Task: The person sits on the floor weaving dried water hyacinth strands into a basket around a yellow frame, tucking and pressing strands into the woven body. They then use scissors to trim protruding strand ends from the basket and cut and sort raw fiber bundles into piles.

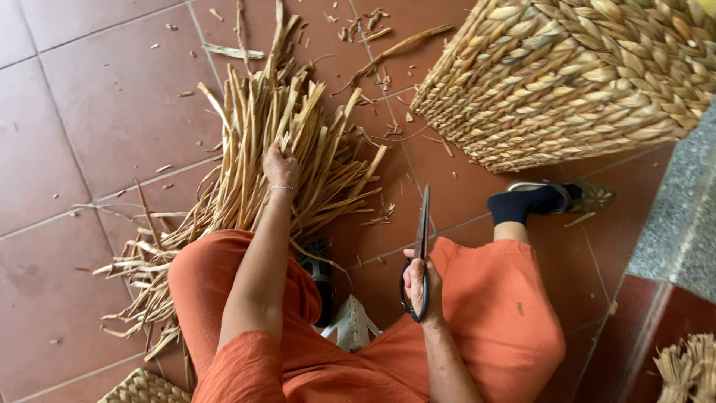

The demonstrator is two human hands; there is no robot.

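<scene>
Already the large woven straw basket (pixel 582 75) stands well built; the left hand (pixel 280 168) grasps strips in the tan dried-reed pile (pixel 276 149) on the floor, the right hand (pixel 421 287) clenches black scissors (pixel 422 239), nothing cut yet.

There is a single view, from a camera worn on the person's head, looking steeply down and slightly forward over the lap onto the red tiled floor (pixel 97 104). It sits close: the orange-clad knees fill the lower middle, with the left hand (pixel 280 168) reaching away from the lens and the right hand (pixel 421 283) nearer to it. The far floor lies along the top edge, where the woven basket (pixel 574 75) is cut off at the upper right corner. No second view shares the scene.
</scene>
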